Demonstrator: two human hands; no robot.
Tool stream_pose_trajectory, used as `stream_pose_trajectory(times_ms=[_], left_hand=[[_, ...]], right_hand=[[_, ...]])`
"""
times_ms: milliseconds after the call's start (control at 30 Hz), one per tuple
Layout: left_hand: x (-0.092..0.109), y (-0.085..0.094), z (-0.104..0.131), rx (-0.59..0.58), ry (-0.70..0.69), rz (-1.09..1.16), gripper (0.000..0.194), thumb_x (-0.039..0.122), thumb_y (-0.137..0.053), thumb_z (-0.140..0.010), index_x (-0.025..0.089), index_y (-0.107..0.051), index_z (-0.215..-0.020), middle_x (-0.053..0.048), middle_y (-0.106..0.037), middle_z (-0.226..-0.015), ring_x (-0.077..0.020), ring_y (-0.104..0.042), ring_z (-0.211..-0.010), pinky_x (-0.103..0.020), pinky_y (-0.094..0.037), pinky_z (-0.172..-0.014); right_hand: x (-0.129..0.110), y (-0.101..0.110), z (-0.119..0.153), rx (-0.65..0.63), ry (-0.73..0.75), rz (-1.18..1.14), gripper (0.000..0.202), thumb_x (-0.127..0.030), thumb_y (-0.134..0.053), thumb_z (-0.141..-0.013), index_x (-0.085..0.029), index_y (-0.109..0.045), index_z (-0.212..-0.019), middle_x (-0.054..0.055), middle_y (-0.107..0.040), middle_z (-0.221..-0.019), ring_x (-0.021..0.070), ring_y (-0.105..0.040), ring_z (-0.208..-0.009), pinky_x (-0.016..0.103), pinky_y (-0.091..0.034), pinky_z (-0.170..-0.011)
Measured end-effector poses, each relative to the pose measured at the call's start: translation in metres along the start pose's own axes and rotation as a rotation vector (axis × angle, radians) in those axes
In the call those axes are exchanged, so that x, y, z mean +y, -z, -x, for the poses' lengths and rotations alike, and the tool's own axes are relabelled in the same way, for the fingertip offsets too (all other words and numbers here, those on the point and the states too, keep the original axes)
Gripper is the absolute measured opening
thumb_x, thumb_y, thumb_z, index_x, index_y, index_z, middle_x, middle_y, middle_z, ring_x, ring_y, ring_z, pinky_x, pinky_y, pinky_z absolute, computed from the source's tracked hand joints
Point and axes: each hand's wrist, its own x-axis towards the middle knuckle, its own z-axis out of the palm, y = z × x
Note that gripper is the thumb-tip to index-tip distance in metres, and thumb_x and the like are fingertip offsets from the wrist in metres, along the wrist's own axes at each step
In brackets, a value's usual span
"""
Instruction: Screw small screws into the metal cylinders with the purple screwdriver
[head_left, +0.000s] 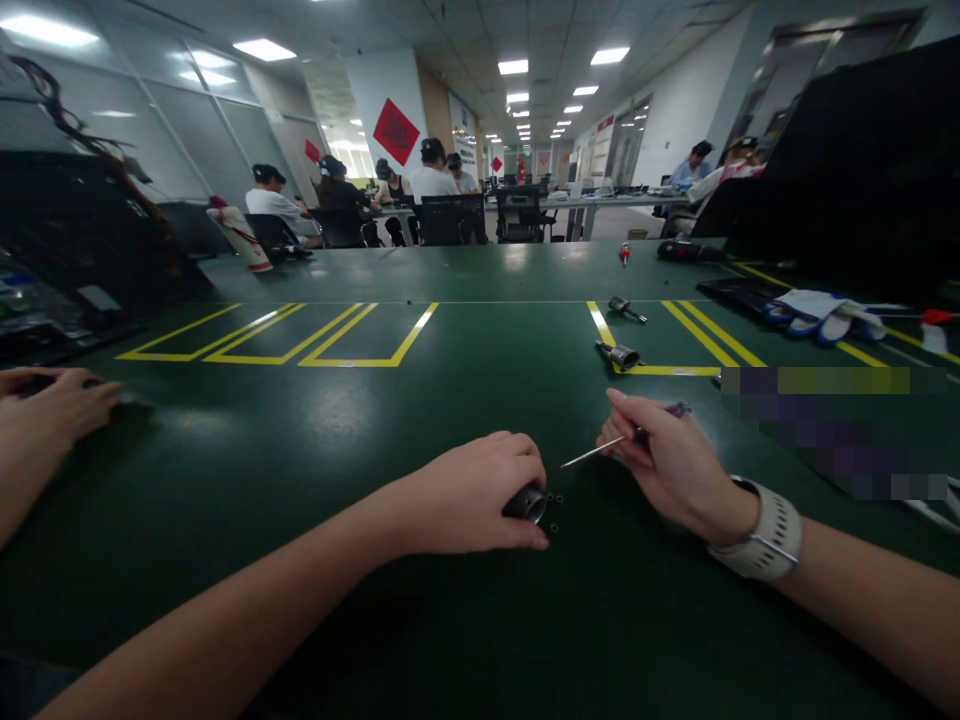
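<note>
My left hand (480,495) is wrapped round a dark metal cylinder (531,503) that looks like a hole saw cup. Its open end faces right, low over the green table. Right beside that end lie several small dark screws or nuts (555,527). To the right, my right hand (667,450) grips a thin screwdriver (592,454). The bare shaft points left and down toward the cylinder, apart from it; most of the handle is hidden in the fingers.
Two hole-saw-like metal parts, a nearer one (621,356) and a farther one (628,309), lie by the yellow tape lines. White-and-blue gloves (825,312) rest at the right. A dark power tool (690,251) is behind. Another person's hand (56,410) is at far left.
</note>
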Motion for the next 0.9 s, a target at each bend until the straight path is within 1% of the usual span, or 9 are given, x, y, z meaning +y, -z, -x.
stream_pose_trajectory(times_ms=[100,200,267,333,433,600,700,800,900], left_hand=[[-0.003,0.002,0.0,-0.048,-0.078,-0.016,0.037,0.037,-0.068,-0.071,0.019,-0.06,-0.102,-0.006,-0.055,-0.113,-0.0213,-0.051,-0.101,-0.031,-0.04,-0.085],[-0.007,0.004,0.001,-0.047,-0.113,-0.032,0.034,0.027,-0.071,-0.069,0.02,-0.06,-0.101,-0.005,-0.056,-0.111,-0.0201,-0.051,-0.101,-0.03,-0.038,-0.086],[-0.009,0.006,0.001,-0.013,-0.112,-0.054,0.028,0.022,-0.07,-0.07,0.02,-0.062,-0.097,-0.004,-0.056,-0.109,-0.0199,-0.05,-0.101,-0.03,-0.037,-0.086],[-0.011,0.008,0.001,0.032,-0.092,-0.068,0.024,0.022,-0.068,-0.072,0.02,-0.063,-0.095,-0.004,-0.056,-0.107,-0.02,-0.05,-0.1,-0.03,-0.037,-0.084],[-0.013,0.01,0.001,0.087,-0.01,-0.016,0.023,0.023,-0.063,-0.075,0.02,-0.061,-0.098,-0.004,-0.057,-0.101,-0.0184,-0.052,-0.092,-0.029,-0.039,-0.078],[-0.017,0.007,-0.006,0.188,0.121,0.27,0.028,0.019,-0.059,-0.076,0.02,-0.057,-0.103,-0.003,-0.061,-0.099,-0.0169,-0.057,-0.087,-0.03,-0.044,-0.076],[-0.019,0.003,-0.01,0.231,0.148,0.498,0.03,0.016,-0.059,-0.074,0.018,-0.055,-0.103,-0.004,-0.062,-0.099,-0.0174,-0.059,-0.088,-0.032,-0.048,-0.078],[-0.02,-0.002,-0.013,0.286,0.159,0.714,0.034,0.01,-0.059,-0.07,0.017,-0.053,-0.103,-0.004,-0.063,-0.097,-0.0166,-0.061,-0.087,-0.032,-0.051,-0.077],[-0.021,-0.008,-0.018,0.343,0.191,0.875,0.037,0.004,-0.06,-0.067,0.016,-0.051,-0.101,-0.004,-0.063,-0.095,-0.0156,-0.063,-0.085,-0.032,-0.053,-0.077]], right_hand=[[-0.002,-0.001,0.003,-0.077,-0.024,0.047,0.041,-0.039,-0.058,-0.079,-0.019,-0.043,-0.046,-0.007,-0.033,-0.041,0.0084,-0.029,-0.042,0.026,-0.028,-0.049],[-0.004,-0.004,0.007,-0.114,-0.042,0.132,0.043,-0.041,-0.058,-0.079,-0.019,-0.043,-0.045,-0.006,-0.033,-0.043,0.0085,-0.029,-0.043,0.026,-0.022,-0.045],[-0.004,-0.005,0.008,-0.127,-0.03,0.177,0.043,-0.042,-0.058,-0.079,-0.019,-0.043,-0.045,-0.006,-0.033,-0.044,0.0086,-0.03,-0.044,0.026,-0.022,-0.045],[-0.005,-0.004,0.009,-0.128,-0.019,0.21,0.043,-0.042,-0.057,-0.079,-0.019,-0.043,-0.046,-0.006,-0.035,-0.045,0.0089,-0.032,-0.046,0.025,-0.024,-0.046],[-0.005,-0.003,0.008,-0.109,-0.024,0.239,0.042,-0.042,-0.057,-0.078,-0.019,-0.044,-0.046,-0.005,-0.036,-0.046,0.0093,-0.034,-0.047,0.025,-0.026,-0.046],[-0.006,-0.002,0.003,-0.046,-0.065,0.234,0.042,-0.042,-0.059,-0.076,-0.019,-0.044,-0.045,-0.006,-0.034,-0.041,0.0081,-0.033,-0.042,0.025,-0.029,-0.045],[-0.004,0.0,-0.001,-0.016,-0.13,0.179,0.039,-0.04,-0.059,-0.076,-0.02,-0.044,-0.046,-0.008,-0.031,-0.034,0.0075,-0.032,-0.036,0.025,-0.035,-0.047],[-0.001,0.001,-0.005,0.022,-0.193,0.151,0.036,-0.039,-0.058,-0.076,-0.02,-0.045,-0.048,-0.009,-0.031,-0.033,0.0071,-0.031,-0.033,0.025,-0.038,-0.044],[-0.003,-0.001,-0.003,0.05,-0.129,0.246,0.037,-0.041,-0.058,-0.075,-0.02,-0.046,-0.047,-0.008,-0.034,-0.033,0.0076,-0.034,-0.033,0.025,-0.038,-0.043]])
